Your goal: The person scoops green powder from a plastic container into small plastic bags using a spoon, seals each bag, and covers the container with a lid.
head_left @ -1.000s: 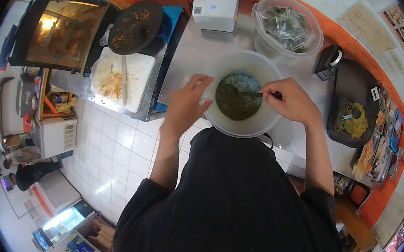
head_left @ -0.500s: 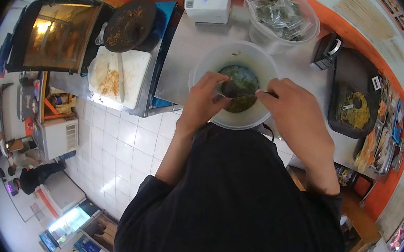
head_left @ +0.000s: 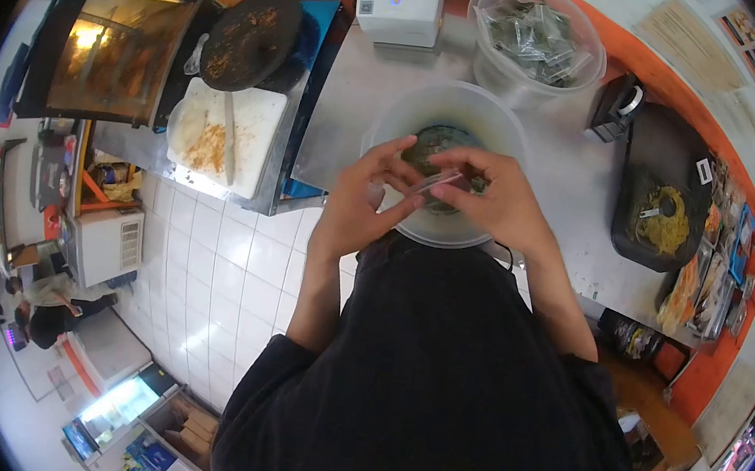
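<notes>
Both hands are raised over a white translucent plastic bucket with a dark green, wet mixture at its bottom. Between them is a small clear plastic bag, pinched by the fingers of my left hand on one side. My right hand grips its upper edge with thumb and forefinger. How much is inside the bag cannot be made out. My hands and the bag hide part of the bucket's inside.
Behind stands a clear tub of several filled bags, beside a white label printer. To the right is a black tray with yellowish shreds. At left are a white cutting board, a knife and a dark round pan.
The dark-headed spoon seen in my right hand is no longer visible there. That hand has moved left to the bag, and my left hand has dropped slightly lower.
</notes>
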